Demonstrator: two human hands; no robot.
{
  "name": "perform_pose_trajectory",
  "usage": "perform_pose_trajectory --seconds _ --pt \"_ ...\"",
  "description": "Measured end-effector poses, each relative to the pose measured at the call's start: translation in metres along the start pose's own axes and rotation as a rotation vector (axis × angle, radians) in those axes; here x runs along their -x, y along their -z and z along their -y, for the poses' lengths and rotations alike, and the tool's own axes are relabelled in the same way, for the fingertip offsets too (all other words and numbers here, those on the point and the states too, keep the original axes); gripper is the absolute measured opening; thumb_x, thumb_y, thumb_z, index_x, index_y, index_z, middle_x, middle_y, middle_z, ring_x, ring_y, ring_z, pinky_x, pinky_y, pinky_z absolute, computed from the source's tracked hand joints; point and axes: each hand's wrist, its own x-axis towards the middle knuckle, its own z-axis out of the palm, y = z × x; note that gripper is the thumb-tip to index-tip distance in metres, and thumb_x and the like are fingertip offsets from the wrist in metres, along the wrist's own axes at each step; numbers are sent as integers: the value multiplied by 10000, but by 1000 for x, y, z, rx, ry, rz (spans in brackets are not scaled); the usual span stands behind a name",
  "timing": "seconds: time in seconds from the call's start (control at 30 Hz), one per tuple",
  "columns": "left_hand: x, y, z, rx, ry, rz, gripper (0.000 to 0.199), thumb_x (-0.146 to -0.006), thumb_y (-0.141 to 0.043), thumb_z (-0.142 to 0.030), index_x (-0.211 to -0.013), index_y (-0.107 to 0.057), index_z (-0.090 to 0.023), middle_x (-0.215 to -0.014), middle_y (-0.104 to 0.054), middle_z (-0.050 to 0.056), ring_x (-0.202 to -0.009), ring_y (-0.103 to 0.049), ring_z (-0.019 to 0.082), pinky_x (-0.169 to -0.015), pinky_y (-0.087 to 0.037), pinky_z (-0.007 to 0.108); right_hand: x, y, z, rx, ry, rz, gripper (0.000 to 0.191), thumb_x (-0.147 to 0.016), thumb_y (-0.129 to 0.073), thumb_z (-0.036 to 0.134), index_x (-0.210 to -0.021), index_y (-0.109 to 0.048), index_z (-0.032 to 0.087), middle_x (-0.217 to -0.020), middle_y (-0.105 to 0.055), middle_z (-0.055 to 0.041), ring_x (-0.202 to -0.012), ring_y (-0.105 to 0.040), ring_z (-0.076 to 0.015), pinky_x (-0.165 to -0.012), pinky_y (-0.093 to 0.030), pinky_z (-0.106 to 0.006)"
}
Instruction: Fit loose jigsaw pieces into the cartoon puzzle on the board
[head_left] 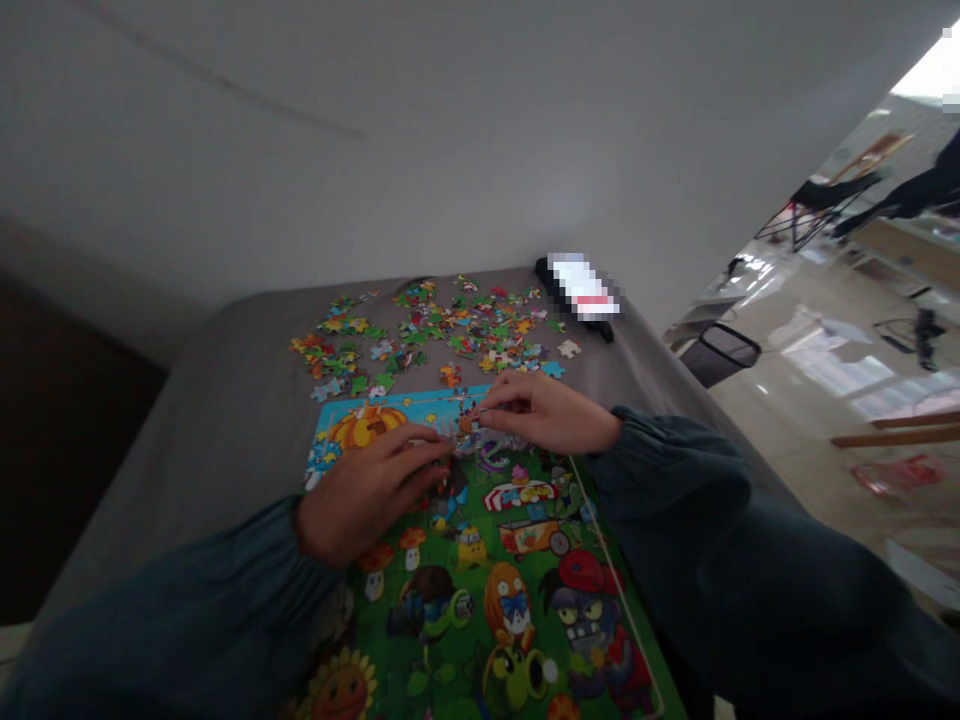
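A cartoon jigsaw puzzle lies in front of me, with a green field and a blue strip along its far edge. My right hand is over the upper part of it, thumb and forefinger pinched on a small puzzle piece. Part of that piece is hidden by the fingertips. To the left, my left hand rests on the puzzle with its fingers stretched out, and its fingertips are close to the right hand's. Beyond the blue edge, many loose puzzle pieces are scattered.
The puzzle and pieces are on a grey cloth-covered surface, with a pale wall behind. A phone with a lit, blurred-out screen lies at the far right corner. Past the right edge, a chair stands on a shiny floor.
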Motion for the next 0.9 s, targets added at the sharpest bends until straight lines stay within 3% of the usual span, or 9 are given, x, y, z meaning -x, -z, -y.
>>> perform_pose_trajectory --seconds 0.1,0.27,0.33,0.43,0.53,0.63,0.77,0.9 --pt "-4 9 -4 238 131 -61 341 -937 -508 -466 -1024 -740 -232 -1008 -704 56 -847 -659 181 -762 -546 295 -3 -6 -6 -162 -142 -20 217 -919 -590 223 -1072 -728 156 -796 -656 -22 -679 -549 -110 -623 -452 -252" --pt "-7 18 -14 727 543 -118 458 -897 -490 -599 -883 -688 -186 -666 -602 6 -505 -487 106 -434 -407 199 -5 -11 -11 -257 -234 -31 330 -895 -576 138 -1215 -658 154 -777 -669 -13 -610 -553 -84 -574 -467 -225" --pt "-7 20 -17 982 695 -100 453 -895 -479 -615 -921 -646 -195 -676 -559 -11 -434 -375 75 -333 -269 170 -6 -10 -11 -216 -254 -25 334 -923 -508 119 -1223 -654 147 -748 -661 -11 -568 -533 -76 -542 -448 -219" --pt "-7 24 -20 1275 820 -26 324 -887 -539 -523 -941 -617 -213 -802 -560 -1 -459 -358 60 -312 -173 142 -7 -9 -9 -180 -286 -16 342 -938 -465 111 -1221 -657 130 -711 -645 -9 -553 -535 -81 -533 -441 -224" --pt "-7 26 -20 1396 810 27 198 -850 -589 -367 -971 -633 -218 -883 -575 15 -527 -411 69 -334 -229 140 -7 -8 -7 -197 -305 -25 330 -923 -507 125 -1218 -654 115 -752 -665 -22 -567 -547 -89 -554 -452 -238" --pt "-6 23 -16 1407 712 60 258 -766 -567 -209 -1010 -651 -222 -948 -610 33 -588 -477 93 -420 -388 191 -7 -9 -7 -211 -287 -74 290 -894 -580 155 -1164 -672 103 -807 -690 -42 -626 -577 -103 -602 -469 -252" --pt "-3 17 -10 1220 613 16 446 -618 -500 -87 -1011 -658 -226 -1036 -657 52 -849 -604 165 -590 -498 233 -6 -10 -10 -168 -218 -126 209 -892 -604 184 -1062 -714 130 -823 -704 -42 -693 -600 -116 -662 -480 -261" --pt "-3 15 -8 1038 556 -10 396 -637 -526 -108 -997 -638 -230 -1103 -666 57 -1036 -617 213 -714 -539 286 -6 -10 -11 -63 -141 -142 216 -915 -571 173 -1051 -738 165 -896 -719 -50 -744 -606 -127 -698 -475 -273"
